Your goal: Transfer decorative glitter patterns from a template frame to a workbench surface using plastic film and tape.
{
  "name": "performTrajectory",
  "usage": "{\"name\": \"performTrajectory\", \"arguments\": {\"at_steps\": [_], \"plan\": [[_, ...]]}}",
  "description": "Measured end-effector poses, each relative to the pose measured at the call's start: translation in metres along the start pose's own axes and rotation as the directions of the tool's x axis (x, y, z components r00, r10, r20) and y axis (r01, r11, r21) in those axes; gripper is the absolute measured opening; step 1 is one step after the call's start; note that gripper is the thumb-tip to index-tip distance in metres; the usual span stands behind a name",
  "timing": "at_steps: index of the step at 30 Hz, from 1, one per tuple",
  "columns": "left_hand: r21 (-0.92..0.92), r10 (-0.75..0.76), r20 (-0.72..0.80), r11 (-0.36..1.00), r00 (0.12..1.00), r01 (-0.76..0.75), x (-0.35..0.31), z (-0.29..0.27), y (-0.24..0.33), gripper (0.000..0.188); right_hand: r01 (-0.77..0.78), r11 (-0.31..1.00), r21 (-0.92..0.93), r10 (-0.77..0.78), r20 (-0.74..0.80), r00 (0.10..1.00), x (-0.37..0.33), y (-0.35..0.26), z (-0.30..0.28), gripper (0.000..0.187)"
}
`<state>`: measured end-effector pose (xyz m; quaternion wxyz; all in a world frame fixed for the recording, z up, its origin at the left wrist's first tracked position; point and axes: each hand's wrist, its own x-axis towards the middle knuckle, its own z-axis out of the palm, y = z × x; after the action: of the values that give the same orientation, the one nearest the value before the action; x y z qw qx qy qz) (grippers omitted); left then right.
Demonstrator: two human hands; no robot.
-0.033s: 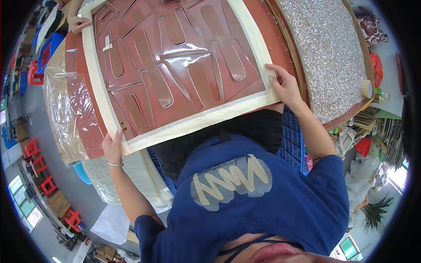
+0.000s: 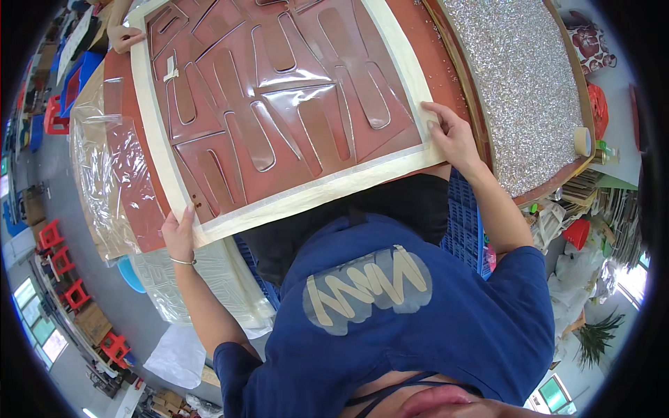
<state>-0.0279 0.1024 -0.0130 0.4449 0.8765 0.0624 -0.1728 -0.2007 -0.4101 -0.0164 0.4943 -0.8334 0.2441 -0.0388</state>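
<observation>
A clear plastic sheet (image 2: 279,104) with long rounded and wedge-shaped outlines lies over a reddish-brown surface, framed by a cream tape border (image 2: 313,187). My left hand (image 2: 179,235) grips its near left corner, thumb on top and the other fingers partly hidden. On the right edge, just above the near right corner, my right hand (image 2: 454,137) holds the border between thumb and fingers. Another person's hand (image 2: 125,39) rests at the far left edge of the sheet. A small cream tape piece (image 2: 171,70) sticks to the sheet's left part.
To the right stands a tray of silvery glittering bits (image 2: 523,90) with a tape roll (image 2: 582,141) on its rim. Crinkled clear film (image 2: 104,181) covers the table's left side. A blue plastic crate (image 2: 462,223) is below the table edge; red stools (image 2: 63,261) stand left.
</observation>
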Motion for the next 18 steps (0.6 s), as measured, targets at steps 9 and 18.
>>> {"name": "performTrajectory", "arguments": {"at_steps": [9,18], "plan": [[-0.049,-0.013,0.005,0.999,1.0,0.013,0.0,0.002,0.0,0.029,-0.006,1.0,-0.029,0.005,-0.033,0.999,0.002,-0.001,0.002,0.036],[-0.138,-0.009,0.034,0.99,0.999,0.013,0.001,-0.001,0.003,0.027,-0.001,0.995,-0.099,-0.002,-0.028,1.0,0.001,-0.011,0.003,0.036]]}}
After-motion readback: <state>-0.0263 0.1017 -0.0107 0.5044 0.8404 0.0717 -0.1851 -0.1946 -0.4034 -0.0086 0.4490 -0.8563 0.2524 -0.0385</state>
